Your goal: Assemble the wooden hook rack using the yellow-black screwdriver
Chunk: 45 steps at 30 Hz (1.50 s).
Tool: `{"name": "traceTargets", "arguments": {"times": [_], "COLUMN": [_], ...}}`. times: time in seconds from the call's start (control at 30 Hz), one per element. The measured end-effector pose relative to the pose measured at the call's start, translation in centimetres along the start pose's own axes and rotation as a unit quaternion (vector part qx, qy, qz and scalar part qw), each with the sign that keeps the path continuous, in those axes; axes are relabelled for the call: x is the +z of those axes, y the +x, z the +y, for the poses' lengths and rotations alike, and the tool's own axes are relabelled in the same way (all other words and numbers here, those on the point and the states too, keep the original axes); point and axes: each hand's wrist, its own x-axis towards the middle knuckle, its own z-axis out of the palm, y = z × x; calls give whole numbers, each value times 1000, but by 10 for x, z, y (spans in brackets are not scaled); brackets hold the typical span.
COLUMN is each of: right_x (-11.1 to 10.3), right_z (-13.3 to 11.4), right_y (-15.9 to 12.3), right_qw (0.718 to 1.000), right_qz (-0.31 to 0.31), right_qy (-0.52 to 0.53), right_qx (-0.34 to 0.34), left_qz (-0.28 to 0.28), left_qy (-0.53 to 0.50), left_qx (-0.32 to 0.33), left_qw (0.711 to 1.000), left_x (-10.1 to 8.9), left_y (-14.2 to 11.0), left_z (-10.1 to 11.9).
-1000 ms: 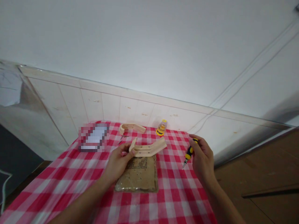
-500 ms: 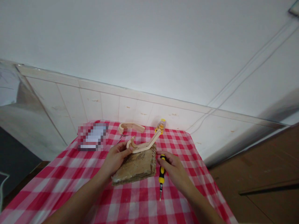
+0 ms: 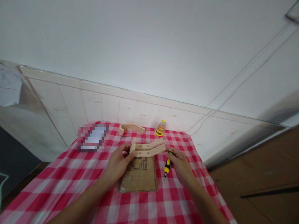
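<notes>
— Where are the paired wooden pieces [image 3: 149,152]?
— Over the brown slab's [image 3: 140,180] far end, pinched by the left hand [image 3: 119,158]; the right hand [image 3: 181,162] grips the screwdriver [image 3: 167,166], tip downward.
— And the step?
— Lining them up, I think; the next move needs steady holding.

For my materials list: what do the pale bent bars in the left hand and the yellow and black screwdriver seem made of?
Pale bent bars: probably smooth, unpainted wood, given beige colour. Yellow and black screwdriver: bright colours suggest plastic handle, finish unclear; silvery shaft, probably metal.
</notes>
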Motion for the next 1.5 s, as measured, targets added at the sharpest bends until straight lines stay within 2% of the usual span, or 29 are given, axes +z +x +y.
{"name": "traceTargets", "arguments": {"times": [0.1, 0.2, 0.43, 0.57, 0.7, 1.0, 1.17, 1.27, 1.37, 1.4, 1.43, 1.5], "right_x": [-10, -14, -3, 0, 0, 4, -1, -9, -15, -16, -17, -17], "right_z": [10, 16, 13, 14, 14, 13, 15, 17, 19, 19, 20, 20], "right_y": [10, 11, -6, -6, -4, -4, -2, 2, 7, 8, 9, 10], "right_qw": [999, 999, 996, 994, 994, 991, 993, 998, 999, 999, 999, 998], "right_qz": [22, 12, -42, -41, -38, -43, -39, 1, 22, 25, 29, 33], "right_qy": [41, 49, -72, -97, -104, -127, -113, -58, -26, -20, -17, -14], "right_qx": [18, 18, 4, -18, -10, 12, 9, 12, 27, 33, 36, 41], "left_qz": [-8, 10, 57, 53, 35, 37, 34, 50, 134, 115, 64, -74], "left_qy": [34, 74, 167, 162, 147, 140, 136, 129, 126, 94, 38, -75], "left_qx": [22, 52, 129, 124, 118, 101, 81, 65, 75, 71, 72, 122], "left_qw": [999, 996, 976, 978, 981, 984, 987, 988, 980, 986, 995, 987], "left_x": [3, 5, 11, 12, 12, 14, 10, 10, 14, 16, 17, 17], "left_y": [-1, -1, -6, -8, -7, -7, -3, -4, -22, -33, -47, -78], "left_z": [-7, -16, -26, -26, -28, -27, -26, -13, 23, 38, 54, 82]}}
